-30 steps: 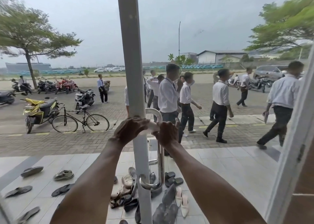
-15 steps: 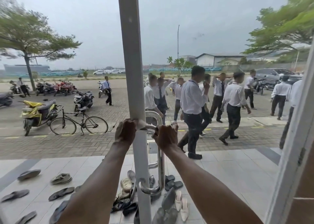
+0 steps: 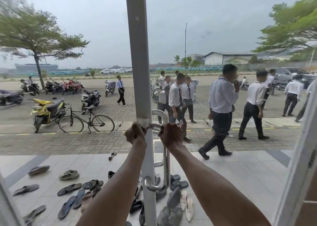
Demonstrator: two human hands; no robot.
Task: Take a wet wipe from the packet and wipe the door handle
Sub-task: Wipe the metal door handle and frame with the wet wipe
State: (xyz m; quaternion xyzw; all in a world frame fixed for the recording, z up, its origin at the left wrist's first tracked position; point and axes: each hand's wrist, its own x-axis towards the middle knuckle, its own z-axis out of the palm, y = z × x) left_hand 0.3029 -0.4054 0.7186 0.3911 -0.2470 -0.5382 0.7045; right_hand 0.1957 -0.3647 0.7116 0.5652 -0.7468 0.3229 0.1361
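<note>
A chrome door handle (image 3: 165,165) runs down the grey door frame (image 3: 139,71) of a glass door. My left hand (image 3: 135,135) is shut on a white wet wipe (image 3: 143,122), pressing it where the handle's top bar meets the frame. My right hand (image 3: 171,135) is closed around the top bend of the handle, just right of the left hand. A short bare stretch of chrome shows between the two hands. The wipe packet is not in view.
A second white door frame (image 3: 298,157) stands at the right edge. Through the glass lie several sandals and shoes (image 3: 72,188) on the tiled porch. Beyond them are a bicycle (image 3: 86,121), parked scooters and several people walking on the paving.
The wipe has slid left along the handle's top bar, from between my hands to the frame. My right hand stays on the bend. The people outside have walked rightward.
</note>
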